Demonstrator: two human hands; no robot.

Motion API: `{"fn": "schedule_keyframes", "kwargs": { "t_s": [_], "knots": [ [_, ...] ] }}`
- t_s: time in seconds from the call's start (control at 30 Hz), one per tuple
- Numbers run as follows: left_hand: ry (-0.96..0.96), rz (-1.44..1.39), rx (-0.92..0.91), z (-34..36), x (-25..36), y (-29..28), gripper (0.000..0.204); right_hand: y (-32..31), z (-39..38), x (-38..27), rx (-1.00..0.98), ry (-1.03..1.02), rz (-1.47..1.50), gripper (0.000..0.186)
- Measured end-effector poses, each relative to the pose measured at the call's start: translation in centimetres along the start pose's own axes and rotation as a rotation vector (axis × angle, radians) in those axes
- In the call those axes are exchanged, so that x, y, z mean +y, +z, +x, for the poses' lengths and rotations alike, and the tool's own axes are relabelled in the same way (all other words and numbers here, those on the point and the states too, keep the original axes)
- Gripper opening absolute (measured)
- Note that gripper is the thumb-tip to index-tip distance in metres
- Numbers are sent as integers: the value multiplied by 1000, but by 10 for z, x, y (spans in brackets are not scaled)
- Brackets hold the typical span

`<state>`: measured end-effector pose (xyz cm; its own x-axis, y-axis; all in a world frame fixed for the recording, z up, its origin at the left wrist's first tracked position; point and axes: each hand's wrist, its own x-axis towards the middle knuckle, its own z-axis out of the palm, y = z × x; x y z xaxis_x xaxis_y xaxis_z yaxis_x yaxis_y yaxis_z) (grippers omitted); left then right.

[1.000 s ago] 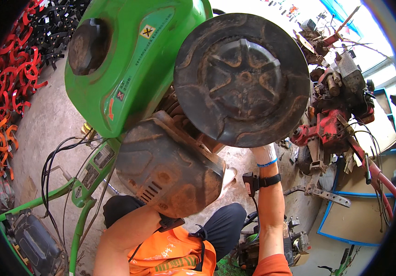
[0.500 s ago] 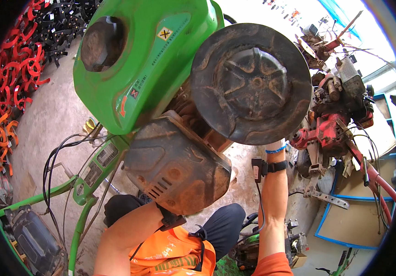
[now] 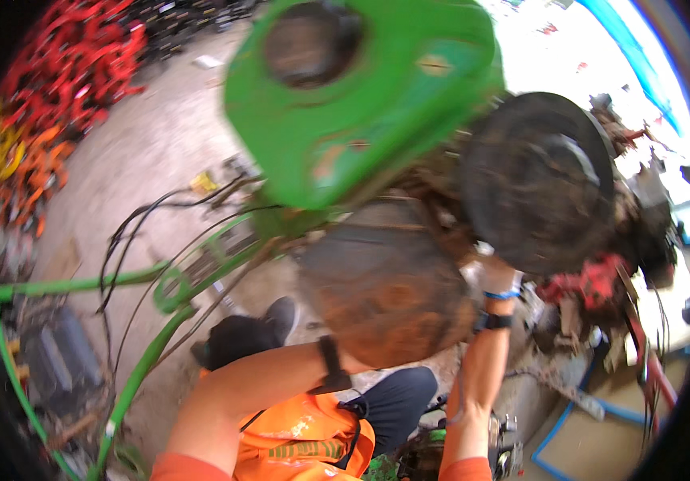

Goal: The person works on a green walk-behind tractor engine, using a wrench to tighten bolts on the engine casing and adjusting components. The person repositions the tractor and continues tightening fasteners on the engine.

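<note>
A machine with a green tank (image 3: 377,104) and a dark round cap (image 3: 313,46) fills the upper middle, blurred. Below the tank is a rusty brown engine cover (image 3: 393,297); a black round disc-shaped cover (image 3: 537,184) sits to its right. My left forearm reaches under the rusty cover, and my left hand (image 3: 350,362) is mostly hidden behind it. My right hand (image 3: 500,276), seemingly in a pale glove, is up between the rusty cover and the black disc. Its fingers are hidden or smeared, so whether it grips anything cannot be told.
Green frame bars (image 3: 140,361) and black cables (image 3: 124,248) extend on the left. A dark box-like part (image 3: 64,361) lies beyond the bars. Red curved metal parts (image 3: 72,68) are piled at far left. Red machinery (image 3: 589,280) and a blue-edged panel (image 3: 601,437) stand at right.
My view has shifted, so the green tank and engine appear further right. The black disc looks smaller and more angled. More of my right hand shows beside the rusty cover.
</note>
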<state>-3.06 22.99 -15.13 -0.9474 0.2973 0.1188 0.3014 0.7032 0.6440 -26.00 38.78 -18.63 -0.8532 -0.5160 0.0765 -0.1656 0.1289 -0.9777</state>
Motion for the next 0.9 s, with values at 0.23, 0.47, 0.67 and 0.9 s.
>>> {"fn": "schedule_keyframes", "kwargs": {
  "t_s": [0.23,0.47,0.67,0.9],
  "knots": [
    [-102,16,-232,-11,13,32,16,11,-45,-12,134,30,1,28],
    [-25,79,-259,19,39,40,16,19,-38,-27,101,10,-61,27],
    [-29,129,-334,18,48,52,16,25,-38,-29,80,4,-76,26],
    [12,322,-541,16,60,65,17,35,-37,-26,84,-21,2,25]
  ]
}}
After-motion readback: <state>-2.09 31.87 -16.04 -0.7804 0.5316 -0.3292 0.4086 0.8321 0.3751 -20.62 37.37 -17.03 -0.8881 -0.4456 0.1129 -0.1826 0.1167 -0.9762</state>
